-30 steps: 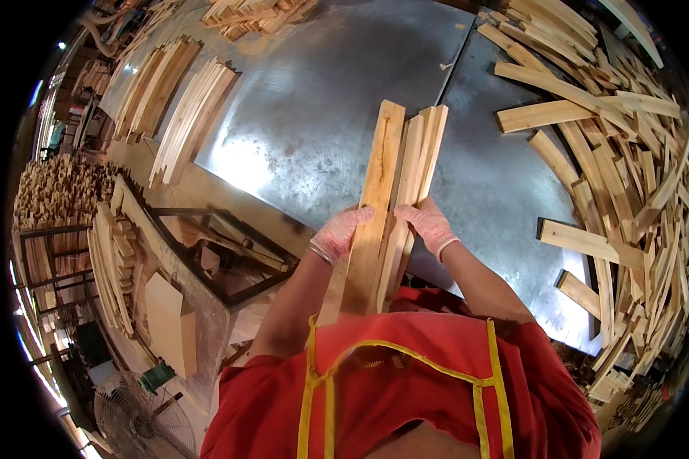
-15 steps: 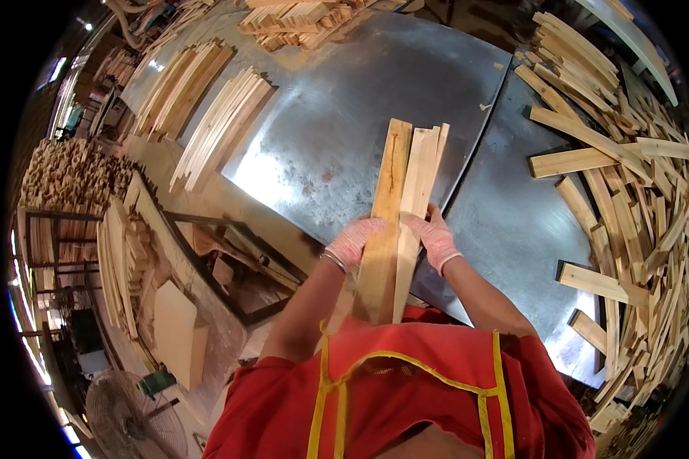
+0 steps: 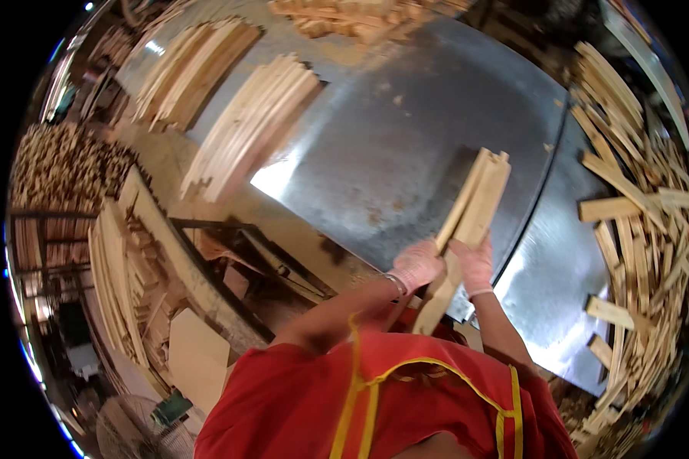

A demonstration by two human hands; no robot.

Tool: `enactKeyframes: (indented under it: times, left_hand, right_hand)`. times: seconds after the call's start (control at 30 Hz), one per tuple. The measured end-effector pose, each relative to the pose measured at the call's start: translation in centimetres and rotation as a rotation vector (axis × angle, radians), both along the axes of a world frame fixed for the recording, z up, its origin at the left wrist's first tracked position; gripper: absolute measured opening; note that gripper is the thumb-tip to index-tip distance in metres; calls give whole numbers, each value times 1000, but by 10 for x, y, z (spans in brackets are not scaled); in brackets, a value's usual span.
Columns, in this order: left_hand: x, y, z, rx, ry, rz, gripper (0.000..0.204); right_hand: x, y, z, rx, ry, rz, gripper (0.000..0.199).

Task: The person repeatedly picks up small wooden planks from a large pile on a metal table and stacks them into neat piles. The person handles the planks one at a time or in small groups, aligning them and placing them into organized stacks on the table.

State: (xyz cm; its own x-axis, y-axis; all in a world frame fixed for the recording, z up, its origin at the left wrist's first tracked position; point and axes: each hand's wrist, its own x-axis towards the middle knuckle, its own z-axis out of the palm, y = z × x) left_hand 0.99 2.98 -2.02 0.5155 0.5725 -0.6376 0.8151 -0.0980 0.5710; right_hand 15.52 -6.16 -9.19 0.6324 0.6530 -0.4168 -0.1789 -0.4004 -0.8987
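Between my two gloved hands is a small bundle of long wooden strips point(image 3: 478, 200), tilted with its far end up to the right above the metal tabletop point(image 3: 360, 153). My left hand point(image 3: 419, 265) is closed round the left side of the strips. My right hand point(image 3: 473, 264) grips their right side, with the thumb across the top face. The near end of the bundle reaches down to my red apron point(image 3: 429, 359). Both hands wear pale pinkish gloves; some fingers are hidden under the wood.
A big heap of loose wooden strips point(image 3: 635, 260) covers the right side. Neat stacks of strips point(image 3: 253, 115) lie at the left, and another pile point(image 3: 352, 17) sits at the far edge. A fan point(image 3: 134, 428) and a pale board block point(image 3: 195, 348) are at the lower left.
The strips, earlier fanned apart, now lie closer together and turned on edge. Both my hands have shifted right and slightly nearer with them. The view has also turned left.
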Motion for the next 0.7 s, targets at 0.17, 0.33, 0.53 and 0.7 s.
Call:
enactKeyframes:
  times: [0.17, 0.33, 0.53, 0.7]
  left_hand:
    - [-51, 58, 2, 36, -175, 109, 36]
    - [-170, 192, 37, 138, -422, 467, 33]
    - [-322, 329, 41, 316, -341, 791, 40]
    - [-300, 337, 60, 921, 537, 370, 43]
  right_hand:
    - [-3, -4, 11, 86, 266, -86, 100]
    - [1, -3, 26, -3, 200, -93, 95]
    - [17, -6, 25, -63, 239, -85, 78]
    - [13, 0, 22, -78, 212, -149, 77]
